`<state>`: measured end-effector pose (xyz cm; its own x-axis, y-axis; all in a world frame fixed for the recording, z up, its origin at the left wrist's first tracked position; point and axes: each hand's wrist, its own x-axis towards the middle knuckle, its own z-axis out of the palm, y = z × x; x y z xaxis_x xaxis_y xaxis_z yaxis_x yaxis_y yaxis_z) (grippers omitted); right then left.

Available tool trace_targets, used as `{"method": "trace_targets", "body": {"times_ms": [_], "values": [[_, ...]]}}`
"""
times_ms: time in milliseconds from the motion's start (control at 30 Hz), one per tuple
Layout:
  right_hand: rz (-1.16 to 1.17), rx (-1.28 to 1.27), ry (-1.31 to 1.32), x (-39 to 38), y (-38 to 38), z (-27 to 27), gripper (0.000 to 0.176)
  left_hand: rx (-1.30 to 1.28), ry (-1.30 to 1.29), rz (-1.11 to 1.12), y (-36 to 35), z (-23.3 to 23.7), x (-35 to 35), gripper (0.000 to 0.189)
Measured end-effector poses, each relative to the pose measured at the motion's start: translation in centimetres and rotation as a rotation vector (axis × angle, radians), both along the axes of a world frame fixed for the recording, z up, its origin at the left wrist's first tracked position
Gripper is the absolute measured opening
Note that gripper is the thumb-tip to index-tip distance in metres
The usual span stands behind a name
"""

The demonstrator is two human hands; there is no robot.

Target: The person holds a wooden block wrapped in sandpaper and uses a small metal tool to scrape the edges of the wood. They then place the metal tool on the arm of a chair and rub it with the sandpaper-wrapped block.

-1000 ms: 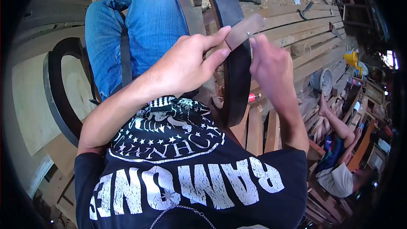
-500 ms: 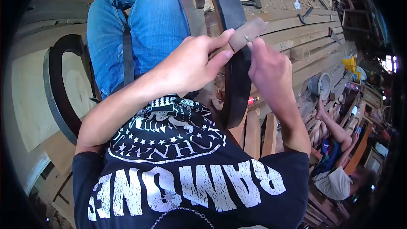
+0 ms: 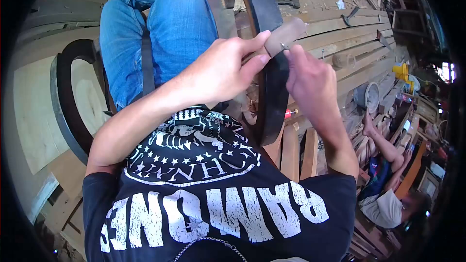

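Observation:
A flat grey-brown strip is pinched between the thumb and index finger of my left hand. It juts out over the dark curved wooden armrest. My right hand is closed close beside the strip's near edge. From its fingertips pokes a small thin metal piece, its tip overlapping the strip; I cannot tell what kind it is. Below the two hands, the armrest runs from the top of the view toward my shirt.
A second curved armrest stands on the left. Beyond my right hand lie wooden planks, a hammer, a grey bucket and a yellow object. Another person sits low on the right.
Both hands have shifted very slightly to the right, along with the strip. Their grips look the same.

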<state>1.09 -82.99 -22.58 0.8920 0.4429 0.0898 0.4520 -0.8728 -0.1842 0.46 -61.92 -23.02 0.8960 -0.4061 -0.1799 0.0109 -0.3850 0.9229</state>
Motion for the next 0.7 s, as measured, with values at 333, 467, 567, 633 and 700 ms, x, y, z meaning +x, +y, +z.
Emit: {"method": "trace_targets", "body": {"times_ms": [333,467,567,633,700], "values": [[-0.047,-0.117,-0.009,1.8,-0.4,-0.3,0.01,-0.043,0.06,0.016,0.0,0.0,0.0,0.051],[0.006,-0.078,-0.019,0.9,-0.1,0.1,0.008,-0.052,-0.092,0.028,0.0,-1.2,-0.2,0.052],[-0.037,-0.083,-0.017,1.1,-0.4,-0.2,0.008,-0.014,0.007,0.008,0.0,0.0,0.0,0.051],[-0.056,-0.117,-0.029,1.4,-0.2,0.2,0.008,-0.032,0.053,-0.002,0.2,-0.1,0.2,0.051],[-0.022,-0.075,-0.032,0.9,-0.3,-0.3,0.008,-0.029,-0.003,0.012,0.0,-0.7,-0.1,0.051]]}}
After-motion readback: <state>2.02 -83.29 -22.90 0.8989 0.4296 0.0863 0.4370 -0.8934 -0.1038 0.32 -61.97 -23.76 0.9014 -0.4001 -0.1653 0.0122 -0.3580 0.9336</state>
